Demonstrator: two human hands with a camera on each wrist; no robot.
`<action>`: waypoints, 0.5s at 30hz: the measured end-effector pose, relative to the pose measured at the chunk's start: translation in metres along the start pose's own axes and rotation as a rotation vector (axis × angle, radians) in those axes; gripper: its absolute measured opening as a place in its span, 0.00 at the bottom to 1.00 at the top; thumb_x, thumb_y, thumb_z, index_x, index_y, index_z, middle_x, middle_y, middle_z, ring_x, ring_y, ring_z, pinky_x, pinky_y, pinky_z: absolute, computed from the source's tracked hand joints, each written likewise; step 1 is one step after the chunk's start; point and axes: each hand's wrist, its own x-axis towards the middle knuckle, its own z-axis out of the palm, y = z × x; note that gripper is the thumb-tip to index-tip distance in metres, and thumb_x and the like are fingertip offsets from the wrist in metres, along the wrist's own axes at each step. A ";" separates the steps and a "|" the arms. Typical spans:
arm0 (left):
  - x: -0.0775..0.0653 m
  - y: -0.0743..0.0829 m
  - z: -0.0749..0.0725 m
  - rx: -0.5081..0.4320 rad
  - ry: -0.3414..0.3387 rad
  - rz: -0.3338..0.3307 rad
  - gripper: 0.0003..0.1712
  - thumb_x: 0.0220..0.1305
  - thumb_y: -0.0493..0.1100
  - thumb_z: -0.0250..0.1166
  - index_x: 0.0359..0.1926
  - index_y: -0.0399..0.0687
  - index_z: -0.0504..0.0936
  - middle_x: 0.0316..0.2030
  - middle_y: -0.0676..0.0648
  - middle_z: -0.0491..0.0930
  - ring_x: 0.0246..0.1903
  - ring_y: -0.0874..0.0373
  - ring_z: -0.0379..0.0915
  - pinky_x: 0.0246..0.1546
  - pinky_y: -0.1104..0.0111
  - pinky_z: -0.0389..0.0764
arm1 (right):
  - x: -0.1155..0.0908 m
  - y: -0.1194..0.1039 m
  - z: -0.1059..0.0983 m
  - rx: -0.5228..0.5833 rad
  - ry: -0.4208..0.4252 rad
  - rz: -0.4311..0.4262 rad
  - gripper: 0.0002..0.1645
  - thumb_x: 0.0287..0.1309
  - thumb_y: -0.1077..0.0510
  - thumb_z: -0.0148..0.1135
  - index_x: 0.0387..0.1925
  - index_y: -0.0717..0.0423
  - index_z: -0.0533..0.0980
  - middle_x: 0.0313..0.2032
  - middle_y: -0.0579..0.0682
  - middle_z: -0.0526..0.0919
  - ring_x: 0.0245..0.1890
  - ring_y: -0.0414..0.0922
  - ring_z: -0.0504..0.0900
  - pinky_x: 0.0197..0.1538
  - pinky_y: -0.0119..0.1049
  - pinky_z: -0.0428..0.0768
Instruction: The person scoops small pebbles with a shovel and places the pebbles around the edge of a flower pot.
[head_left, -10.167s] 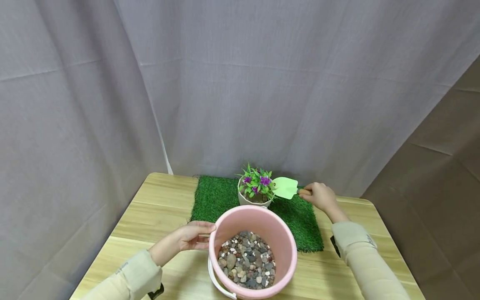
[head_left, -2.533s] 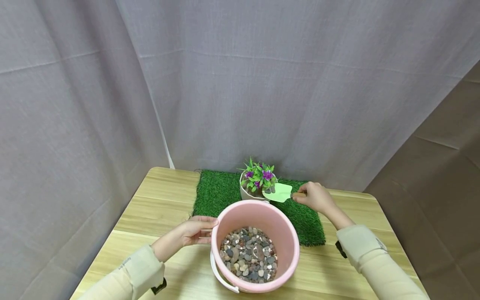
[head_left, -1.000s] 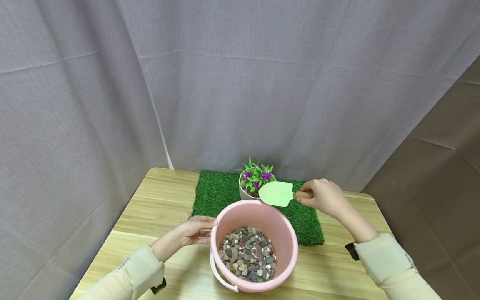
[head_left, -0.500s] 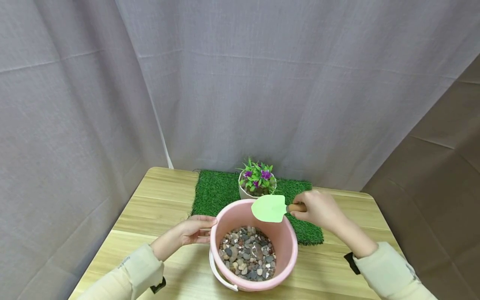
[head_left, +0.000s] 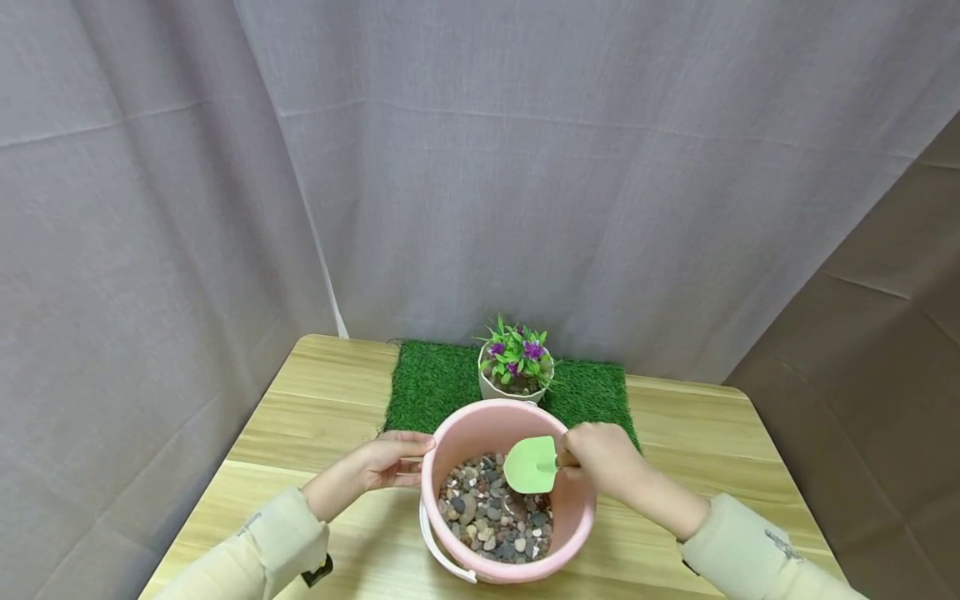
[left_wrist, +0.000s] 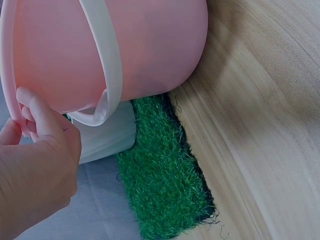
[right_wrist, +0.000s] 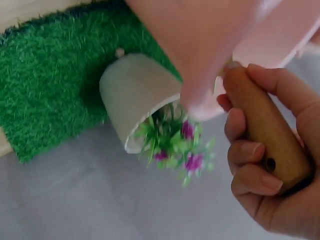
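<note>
My left hand (head_left: 390, 461) pinches the rim of a pink bucket (head_left: 576, 533) on its left side, thumb on one face and fingers on the other, as the left wrist view shows. Pebbles of mixed colours (head_left: 487, 517) cover the bucket's bottom. In my right hand (head_left: 609, 458) is a garden trowel (head_left: 531, 465), its fingers wrapped round the wooden handle (right_wrist: 267, 127). The pale green blade hangs inside the bucket, over the pebbles, while the hand is at the right rim. Behind the bucket stands a white pot (right_wrist: 137, 95) with a purple-flowered plant (head_left: 516, 354).
A green artificial grass mat (head_left: 431, 392) lies under the pot and partly under the bucket on a wooden table (head_left: 330, 392). The bucket's white handle (left_wrist: 107, 55) hangs down its left side. Grey curtains (head_left: 480, 192) rise behind the table. A small pebble (right_wrist: 120, 52) lies on the mat.
The trowel, which held a few pebbles at the pot's edge earlier, has come back towards me and down into the bucket, with no pebbles visible on it. The left hand has stayed on the rim.
</note>
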 end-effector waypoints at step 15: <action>0.001 -0.001 -0.001 -0.004 -0.009 0.006 0.20 0.65 0.40 0.58 0.55 0.34 0.72 0.27 0.53 0.80 0.28 0.65 0.77 0.35 0.76 0.86 | 0.013 -0.022 0.027 -0.255 0.076 -0.026 0.15 0.38 0.56 0.73 0.11 0.50 0.73 0.14 0.45 0.79 0.13 0.41 0.73 0.13 0.31 0.73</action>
